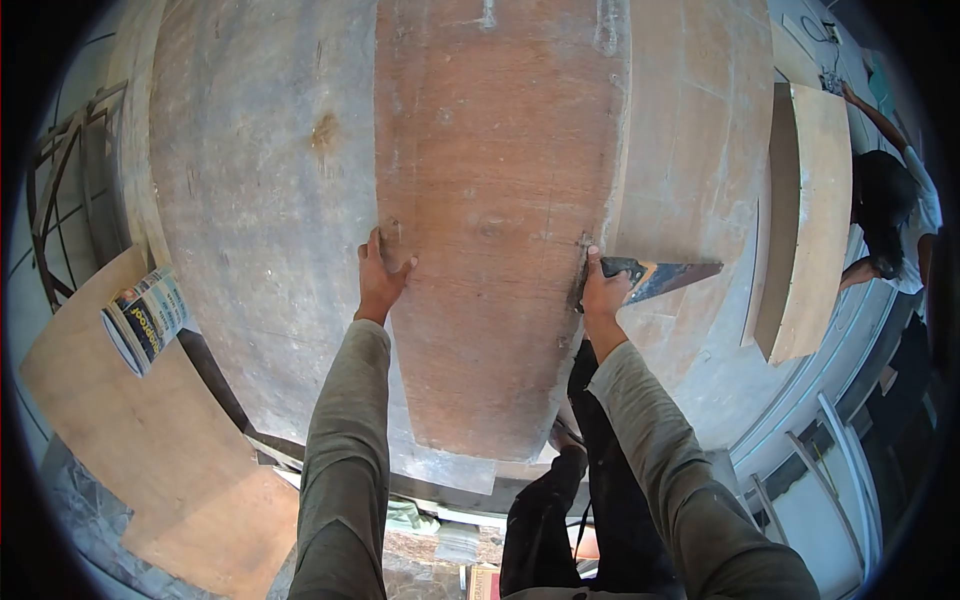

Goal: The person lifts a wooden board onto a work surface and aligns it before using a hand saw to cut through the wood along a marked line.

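Note:
A long reddish plywood sheet [490, 130] lies in front of me, stretching away between my hands. At its left edge my left hand [382, 285] rests with the thumb and forefinger spread, touching the sheet. By the right edge, my right hand [604, 290] is closed around the handle of a handsaw [678, 278]. The saw's blade points to the right, over a paler plywood sheet [690, 150]. Part of the handle is hidden by my fingers.
Greyish plywood [260, 150] spreads out on the left. A paint can [146, 318] stands on a curved board [130, 420]. At the right is a long wooden box-like piece [808, 220], with another person [890, 215] beyond it. My leg [600, 430] is close to the sheet's near end.

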A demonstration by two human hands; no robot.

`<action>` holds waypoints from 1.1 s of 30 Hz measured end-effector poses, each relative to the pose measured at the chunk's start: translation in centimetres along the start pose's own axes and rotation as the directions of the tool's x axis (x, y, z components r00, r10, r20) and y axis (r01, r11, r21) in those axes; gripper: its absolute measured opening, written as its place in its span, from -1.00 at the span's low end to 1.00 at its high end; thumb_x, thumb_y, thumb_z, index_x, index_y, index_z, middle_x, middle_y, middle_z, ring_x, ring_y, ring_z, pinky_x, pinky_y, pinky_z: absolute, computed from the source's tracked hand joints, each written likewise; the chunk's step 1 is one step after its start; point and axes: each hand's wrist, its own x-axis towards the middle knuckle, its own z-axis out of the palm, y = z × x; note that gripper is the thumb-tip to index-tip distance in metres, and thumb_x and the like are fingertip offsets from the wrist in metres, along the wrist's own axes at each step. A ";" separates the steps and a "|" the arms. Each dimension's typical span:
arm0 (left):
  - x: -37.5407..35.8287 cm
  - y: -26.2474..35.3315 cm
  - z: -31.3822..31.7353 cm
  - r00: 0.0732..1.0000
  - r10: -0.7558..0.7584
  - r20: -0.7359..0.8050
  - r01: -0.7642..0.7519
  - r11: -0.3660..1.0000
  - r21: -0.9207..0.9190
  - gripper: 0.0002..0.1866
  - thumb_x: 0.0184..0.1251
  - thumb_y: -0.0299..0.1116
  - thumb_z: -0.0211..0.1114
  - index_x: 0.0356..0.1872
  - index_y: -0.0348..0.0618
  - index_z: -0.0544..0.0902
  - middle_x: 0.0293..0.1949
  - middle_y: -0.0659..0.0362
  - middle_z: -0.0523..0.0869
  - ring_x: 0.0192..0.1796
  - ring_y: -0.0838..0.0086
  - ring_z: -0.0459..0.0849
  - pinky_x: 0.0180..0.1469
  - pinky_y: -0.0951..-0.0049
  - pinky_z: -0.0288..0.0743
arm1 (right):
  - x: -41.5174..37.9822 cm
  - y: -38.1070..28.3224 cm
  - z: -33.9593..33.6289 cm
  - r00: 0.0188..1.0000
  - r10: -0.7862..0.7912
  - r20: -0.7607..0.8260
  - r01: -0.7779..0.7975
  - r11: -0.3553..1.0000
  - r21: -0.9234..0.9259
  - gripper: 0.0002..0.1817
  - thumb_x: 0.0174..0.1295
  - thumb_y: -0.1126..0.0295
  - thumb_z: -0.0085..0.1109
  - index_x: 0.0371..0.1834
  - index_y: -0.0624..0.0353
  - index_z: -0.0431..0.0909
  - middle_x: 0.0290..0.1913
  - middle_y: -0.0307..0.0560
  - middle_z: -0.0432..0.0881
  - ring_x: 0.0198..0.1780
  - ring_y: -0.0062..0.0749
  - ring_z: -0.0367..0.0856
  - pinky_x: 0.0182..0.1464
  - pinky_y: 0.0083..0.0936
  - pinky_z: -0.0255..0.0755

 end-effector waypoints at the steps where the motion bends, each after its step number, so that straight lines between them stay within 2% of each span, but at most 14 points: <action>1: -0.1 -0.4 0.4 1.000 -0.002 0.007 0.002 1.000 0.000 0.00 0.05 -0.23 0.61 0.49 -0.19 0.21 0.21 -0.22 0.43 0.27 -0.09 0.44 0.33 0.07 0.37 | 0.6 0.0 0.0 1.000 0.005 -0.002 -0.005 1.000 -0.006 -0.31 0.14 -0.08 0.49 -0.14 0.47 0.55 -0.18 0.19 0.70 -0.10 -0.03 0.69 0.02 -0.27 0.50; 4: -0.8 0.2 0.4 0.999 0.031 -0.044 -0.028 0.998 0.057 0.03 0.03 -0.27 0.62 0.52 -0.13 0.19 0.18 -0.17 0.43 0.27 -0.11 0.44 0.32 0.09 0.39 | 0.9 -1.5 -0.9 0.981 0.070 0.181 -0.084 0.994 0.071 -0.37 0.13 -0.05 0.51 -0.27 0.44 0.58 -0.26 0.15 0.68 -0.20 -0.09 0.67 -0.08 -0.27 0.51; 6: -1.6 1.8 0.5 0.978 -0.198 -0.067 0.207 0.963 0.171 0.02 0.09 -0.29 0.59 0.55 0.02 0.15 0.34 -0.17 0.30 0.33 -0.09 0.40 0.32 0.06 0.42 | 1.2 -0.8 -0.9 0.983 0.041 0.181 -0.049 0.998 0.038 -0.42 0.14 0.00 0.52 -0.25 0.41 0.58 -0.26 0.06 0.67 -0.21 -0.19 0.63 -0.08 -0.32 0.49; 7: -2.3 2.4 1.0 0.976 -0.209 -0.059 0.216 0.961 0.174 0.02 0.09 -0.29 0.59 0.55 0.02 0.15 0.34 -0.17 0.30 0.33 -0.09 0.40 0.32 0.06 0.42 | 1.4 0.1 -0.8 0.985 0.018 0.174 -0.021 1.000 0.011 -0.47 0.15 0.05 0.53 -0.23 0.37 0.59 -0.26 -0.02 0.66 -0.22 -0.30 0.59 -0.08 -0.36 0.48; 9: -3.2 3.2 1.7 0.966 -0.153 -0.209 0.191 0.965 0.179 0.00 0.14 -0.32 0.55 0.58 0.10 0.12 0.48 -0.17 0.16 0.43 -0.11 0.32 0.38 0.05 0.39 | 2.0 1.9 0.0 0.987 -0.027 0.161 0.030 0.999 -0.017 -0.48 0.14 0.09 0.54 -0.23 0.39 0.59 -0.25 0.01 0.67 -0.22 -0.26 0.61 -0.08 -0.35 0.49; 10: -3.5 3.2 2.2 0.965 -0.163 -0.206 0.202 0.962 0.186 0.00 0.14 -0.32 0.55 0.58 0.10 0.12 0.48 -0.17 0.16 0.43 -0.11 0.32 0.38 0.05 0.39 | 2.2 2.4 0.2 0.986 -0.079 0.148 0.085 0.996 -0.038 -0.50 0.13 0.13 0.55 -0.22 0.41 0.59 -0.25 0.05 0.69 -0.22 -0.22 0.64 -0.08 -0.33 0.50; 11: -3.8 3.3 2.6 0.988 -0.083 -0.128 0.112 0.965 0.238 -0.01 0.16 -0.35 0.53 0.58 0.10 0.11 0.53 -0.16 0.10 0.48 -0.12 0.25 0.40 0.03 0.37 | 2.6 2.9 0.3 0.985 -0.071 0.158 0.079 0.996 -0.045 -0.50 0.13 0.13 0.55 -0.22 0.41 0.59 -0.25 0.05 0.69 -0.22 -0.22 0.64 -0.08 -0.33 0.50; 13: -4.5 2.3 3.1 0.999 -0.014 -0.037 0.024 0.959 0.283 -0.02 0.18 -0.38 0.50 0.59 0.10 0.10 0.57 -0.15 0.04 0.52 -0.13 0.19 0.42 0.01 0.35 | 2.1 2.0 -0.7 0.937 -0.307 0.166 0.324 0.942 -0.083 -0.50 0.12 0.18 0.55 -0.20 0.47 0.59 -0.22 0.16 0.73 -0.21 -0.10 0.69 -0.07 -0.29 0.52; 15: -4.2 0.8 3.2 0.996 0.084 -0.014 -0.078 0.967 0.244 0.02 0.19 -0.38 0.49 0.61 0.17 0.05 0.56 -0.30 -0.01 0.53 -0.22 0.15 0.45 -0.01 0.31 | 1.5 0.2 -2.1 0.943 -0.259 0.209 0.276 0.959 -0.059 -0.45 0.11 0.15 0.55 -0.17 0.50 0.58 -0.19 0.27 0.74 -0.17 -0.01 0.72 -0.05 -0.26 0.53; 19: -3.2 -0.7 3.6 0.998 -0.002 0.057 -0.009 0.981 0.193 0.06 0.17 -0.35 0.51 0.62 0.27 0.02 0.51 -0.47 0.01 0.50 -0.35 0.16 0.47 -0.01 0.27 | 2.6 -0.3 -2.7 0.908 -0.293 0.300 0.350 0.923 -0.161 -0.41 0.08 0.11 0.55 -0.16 0.50 0.59 -0.23 0.33 0.72 -0.16 0.10 0.73 -0.04 -0.22 0.54; 21: -3.3 -0.1 3.6 0.991 -0.097 0.098 0.076 0.978 0.193 0.11 0.14 -0.32 0.54 0.63 0.12 -0.04 0.45 -0.48 0.14 0.40 -0.43 0.28 0.44 0.06 0.32 | 2.5 -0.4 -2.5 0.895 -0.327 0.304 0.386 0.908 -0.161 -0.41 0.07 0.10 0.55 -0.17 0.50 0.59 -0.24 0.34 0.72 -0.16 0.13 0.73 -0.04 -0.20 0.54; 23: -3.3 -0.7 3.2 0.993 -0.060 0.106 0.037 0.977 0.210 0.12 0.13 -0.31 0.54 0.63 0.15 -0.04 0.41 -0.50 0.16 0.39 -0.39 0.31 0.43 0.07 0.34 | 2.3 -0.4 -2.6 0.875 -0.403 0.269 0.455 0.873 -0.172 -0.57 0.07 0.25 0.54 -0.27 0.43 0.60 -0.28 0.30 0.70 -0.18 0.21 0.69 -0.06 -0.18 0.53; 31: -3.2 -0.8 2.1 0.988 -0.018 0.155 -0.017 0.975 0.223 0.12 0.13 -0.28 0.53 0.64 0.22 -0.05 0.34 -0.46 0.22 0.29 -0.29 0.47 0.37 0.10 0.41 | 1.5 -0.4 -2.3 0.916 -0.341 0.214 0.376 0.914 -0.154 -0.57 0.08 0.25 0.51 -0.27 0.42 0.56 -0.30 0.30 0.70 -0.17 0.22 0.70 -0.06 -0.18 0.52; 33: -2.9 -0.2 1.1 0.956 -0.086 0.281 0.001 0.957 0.290 0.10 0.14 -0.28 0.48 0.64 0.26 -0.06 0.32 -0.48 0.25 0.24 -0.34 0.50 0.36 0.09 0.42 | 1.2 -0.7 -2.3 0.925 -0.318 0.209 0.355 0.919 -0.174 -0.56 0.07 0.24 0.52 -0.24 0.42 0.55 -0.31 0.30 0.69 -0.16 0.24 0.69 -0.05 -0.16 0.52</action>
